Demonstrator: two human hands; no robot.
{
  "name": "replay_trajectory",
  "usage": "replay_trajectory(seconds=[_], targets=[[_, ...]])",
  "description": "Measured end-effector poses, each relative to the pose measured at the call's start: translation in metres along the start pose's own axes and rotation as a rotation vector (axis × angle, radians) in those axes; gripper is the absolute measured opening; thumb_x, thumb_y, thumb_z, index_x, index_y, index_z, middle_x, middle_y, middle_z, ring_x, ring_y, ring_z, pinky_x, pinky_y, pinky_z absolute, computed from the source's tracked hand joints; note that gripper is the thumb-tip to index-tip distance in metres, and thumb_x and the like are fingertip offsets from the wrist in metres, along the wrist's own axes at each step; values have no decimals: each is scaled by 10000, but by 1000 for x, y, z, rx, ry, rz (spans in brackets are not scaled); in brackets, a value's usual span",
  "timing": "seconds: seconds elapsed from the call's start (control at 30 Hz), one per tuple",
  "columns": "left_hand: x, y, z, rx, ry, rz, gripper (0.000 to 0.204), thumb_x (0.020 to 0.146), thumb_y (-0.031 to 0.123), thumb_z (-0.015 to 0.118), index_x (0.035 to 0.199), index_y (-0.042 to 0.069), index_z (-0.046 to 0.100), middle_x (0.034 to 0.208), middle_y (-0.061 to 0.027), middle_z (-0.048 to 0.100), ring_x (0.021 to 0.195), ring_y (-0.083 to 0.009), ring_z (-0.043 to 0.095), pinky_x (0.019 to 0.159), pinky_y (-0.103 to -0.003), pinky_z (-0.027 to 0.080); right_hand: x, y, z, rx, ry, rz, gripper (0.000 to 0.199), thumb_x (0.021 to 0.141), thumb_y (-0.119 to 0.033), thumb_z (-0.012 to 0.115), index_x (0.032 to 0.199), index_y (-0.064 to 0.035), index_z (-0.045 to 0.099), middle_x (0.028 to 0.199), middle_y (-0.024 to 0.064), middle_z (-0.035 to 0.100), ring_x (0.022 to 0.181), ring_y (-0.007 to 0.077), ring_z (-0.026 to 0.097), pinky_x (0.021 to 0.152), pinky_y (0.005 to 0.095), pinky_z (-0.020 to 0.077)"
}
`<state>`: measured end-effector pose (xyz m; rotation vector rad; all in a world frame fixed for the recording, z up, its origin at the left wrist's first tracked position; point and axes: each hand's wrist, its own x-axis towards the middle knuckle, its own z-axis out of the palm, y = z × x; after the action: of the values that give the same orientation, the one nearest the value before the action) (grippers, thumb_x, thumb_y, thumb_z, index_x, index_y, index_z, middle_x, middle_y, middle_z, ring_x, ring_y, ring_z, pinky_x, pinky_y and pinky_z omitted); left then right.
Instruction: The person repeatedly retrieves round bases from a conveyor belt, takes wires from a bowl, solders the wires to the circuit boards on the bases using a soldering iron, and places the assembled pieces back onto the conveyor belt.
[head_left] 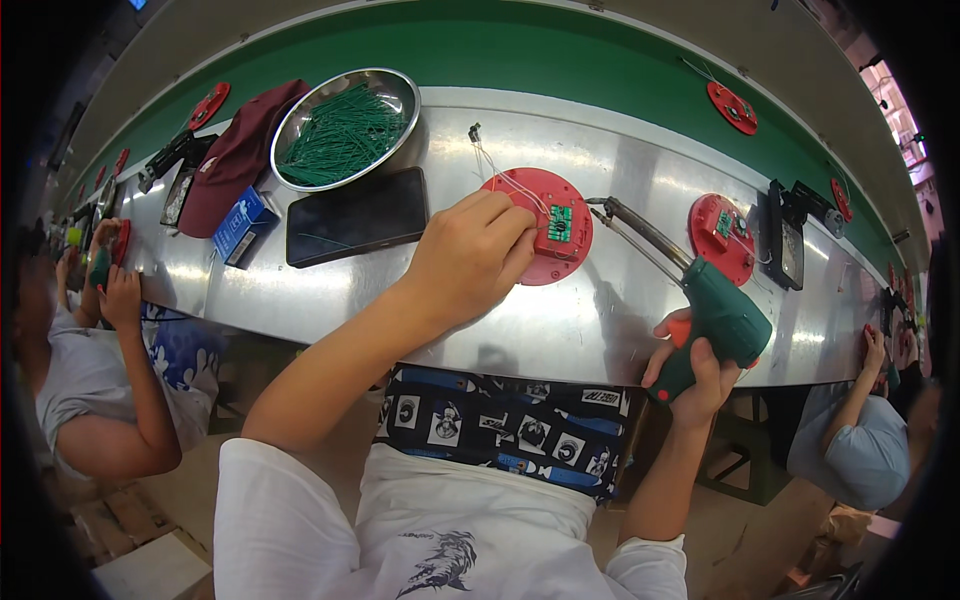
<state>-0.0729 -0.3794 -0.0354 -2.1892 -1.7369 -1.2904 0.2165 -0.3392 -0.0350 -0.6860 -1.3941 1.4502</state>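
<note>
Pinching a thin white wire (500, 180) with my left hand (470, 258), fingers closed on it at the edge of the red round disc (535, 265) on the steel bench (560, 330). Small green circuit board (559, 223) sits on the disc, just beside my fingertips. My right hand (700, 375) is clenched around the grip of the green soldering gun (715, 320), its tip close to the board's right side; contact unclear. Second red disc (722, 238) farther right. Black phone (356, 216) left of my hand, metal bowl of green wires (345, 128) behind it, maroon cap (235, 155) and blue box (240, 222) further left. Co-workers' hands at both ends.
</note>
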Motion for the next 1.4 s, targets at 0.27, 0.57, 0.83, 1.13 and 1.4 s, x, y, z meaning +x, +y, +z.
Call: replay_trajectory(seconds=[0.27,0.57,0.83,1.13,1.4], targets=[[0,-1,0,-13,-9,-18,87,805,39,697,869,16,644,799,-129,620,721,-316,609,658,-399,497,-1,0,1,1,-11,-4,499,959,-209,547,1328,102,424,984,259,594,443,247,561,358,302,453],[-1,-3,2,3,-13,-54,71,806,34,684,864,12,648,798,-138,643,711,-321,628,649,-402,507,0,-1,1,-1,-32,5,509,955,-213,556,1329,104,420,986,265,590,445,247,564,364,301,458],[0,-1,5,52,33,-56,69,811,63,647,802,12,601,773,-122,591,716,-309,612,635,-425,512,0,-4,6,31,-17,33,471,935,-203,591,1280,94,473,976,248,617,467,249,586,395,306,468],[6,6,-12,-26,350,120,206,779,-97,675,975,-36,675,859,-145,622,674,-265,577,583,-339,468,-4,1,2,28,-23,21,510,916,-218,632,1292,93,483,1026,244,631,497,249,601,409,305,479],[7,3,-23,98,456,84,232,749,-90,691,975,-43,681,836,-136,621,699,-276,591,588,-355,486,-6,0,2,-11,-30,0,584,913,-241,644,1336,109,443,1073,259,616,526,257,605,394,301,482]])
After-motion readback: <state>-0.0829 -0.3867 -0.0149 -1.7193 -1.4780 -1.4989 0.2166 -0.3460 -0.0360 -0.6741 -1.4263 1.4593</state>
